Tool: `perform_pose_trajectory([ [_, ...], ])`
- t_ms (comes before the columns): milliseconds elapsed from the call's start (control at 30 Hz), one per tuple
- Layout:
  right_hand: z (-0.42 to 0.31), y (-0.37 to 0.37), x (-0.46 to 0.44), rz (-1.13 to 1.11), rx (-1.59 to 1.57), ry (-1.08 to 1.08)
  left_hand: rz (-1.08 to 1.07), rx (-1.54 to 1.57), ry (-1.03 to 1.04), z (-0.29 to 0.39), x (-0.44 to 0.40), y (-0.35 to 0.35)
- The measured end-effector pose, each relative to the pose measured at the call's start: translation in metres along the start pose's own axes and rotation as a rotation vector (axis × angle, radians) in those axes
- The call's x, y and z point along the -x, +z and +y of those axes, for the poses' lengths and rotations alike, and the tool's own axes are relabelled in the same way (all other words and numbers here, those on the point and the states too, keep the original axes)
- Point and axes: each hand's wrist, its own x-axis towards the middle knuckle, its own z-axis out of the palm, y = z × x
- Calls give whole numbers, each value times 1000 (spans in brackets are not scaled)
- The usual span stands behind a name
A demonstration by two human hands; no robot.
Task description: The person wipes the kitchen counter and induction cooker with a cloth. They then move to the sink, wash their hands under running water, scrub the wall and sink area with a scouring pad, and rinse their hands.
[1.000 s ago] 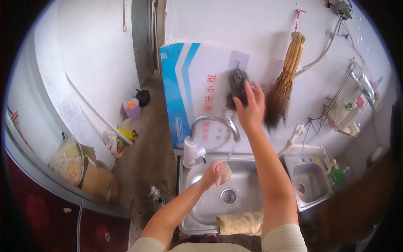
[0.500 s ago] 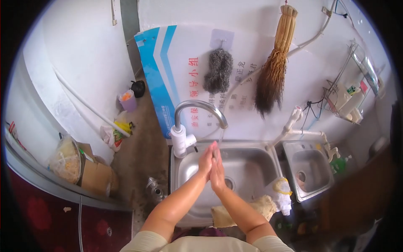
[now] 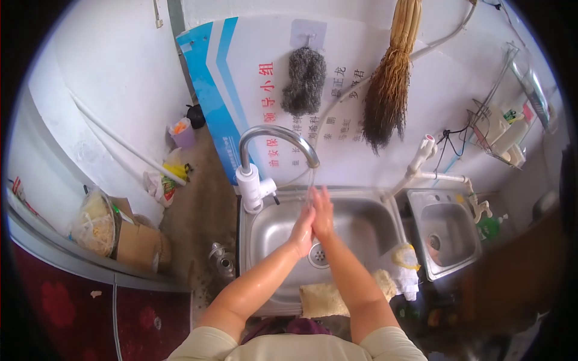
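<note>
My left hand (image 3: 303,230) and my right hand (image 3: 323,215) press palm to palm over the steel sink (image 3: 367,222). The right fingers stretch upward, a little apart; the left hand sits slightly lower, its fingers lying against the right palm and partly hidden. Neither hand holds an object. From the curved spout of the faucet (image 3: 280,130) a thin stream of water (image 3: 311,178) falls onto the fingers. Below the hands shows the round drain (image 3: 318,255). A cream-coloured cloth (image 3: 322,299) lies over the front rim, under my right forearm.
A smaller sink (image 3: 447,225) stands to the right beside a white pipe valve (image 3: 422,153). A white cloth (image 3: 407,277) hangs at the main sink's right corner. Steel wool (image 3: 305,81) and a straw broom (image 3: 392,78) hang on the wall. A cardboard box (image 3: 137,246) sits at left.
My right hand has slid upward against the left, and its fingers have spread a little. The palms stay together. The view has shifted, so the sink appears slightly higher.
</note>
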Motion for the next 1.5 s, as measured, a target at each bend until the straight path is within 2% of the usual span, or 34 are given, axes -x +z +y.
perform_pose_trajectory([
  [100,-7,-6,6,46,-742,227,18,98,-24,2,-6,-9],
  [133,-11,-8,7,64,-987,303,69,221,22,9,-6,2],
  [233,-14,15,16,183,-1406,395,12,347,186,2,-30,-7],
  [267,-12,14,16,26,-1648,335,23,334,200,-3,-35,-8],
  [367,-39,0,32,-236,-1800,294,182,618,42,5,-43,6],
  [400,-37,6,37,-242,-1847,328,73,755,-68,7,-47,-3],
  [467,-35,18,44,-253,-1932,384,-41,600,32,-5,-70,-22],
  [500,-36,19,46,-206,-1784,442,-99,522,83,-8,-78,-27],
  [533,-40,19,47,-161,-1637,494,-22,435,67,-13,-85,-31],
  [633,-43,32,58,-144,-1378,651,-33,-832,463,-12,-90,-34],
  [667,-43,38,66,-156,-1321,711,99,-1125,571,-11,-81,-36],
  [700,-50,39,67,-175,-1269,762,207,-1254,516,-16,-78,-39],
  [733,-57,35,62,-20,-1237,786,316,-1381,465,-20,-77,-42],
  [767,-60,31,58,36,-1237,738,426,-1509,397,-26,-72,-47],
  [800,-59,24,52,89,-1234,688,429,-1504,298,-28,-70,-50],
  [900,-22,43,29,129,-1281,522,326,-856,213,-31,-77,-88],
  [933,2,56,19,121,-1301,466,291,-357,209,-12,-61,-50],
  [1000,53,59,4,0,-1578,446,289,-96,150,-23,-73,-60],
  [1033,34,39,0,50,-1447,532,295,37,125,-27,-76,-68],
  [1067,22,37,0,198,-1140,445,316,168,-9,-16,-71,-55],
  [1100,17,32,7,148,-831,303,329,301,-140,-4,-67,-41],
  [1167,-8,14,22,106,-223,-42,191,282,-199,-13,-78,-61],
  [1200,-19,9,34,139,-141,-217,111,270,-225,-15,-86,-66],
  [1233,-30,6,52,172,-57,-389,192,293,-283,-16,-91,-63],
  [1300,-55,-2,97,31,-173,-433,348,335,-400,-15,-99,-53],
  [1367,-76,-4,126,-165,-181,-527,358,357,-407,-28,-115,-62],
  [1433,-79,11,129,-179,-126,-669,331,315,-389,-38,-127,-63],
  [1467,-75,15,129,-185,-97,-739,288,284,-496,-44,-134,-66],
  [1500,-65,19,114,-131,-60,-716,244,252,-600,-50,-143,-72],
])
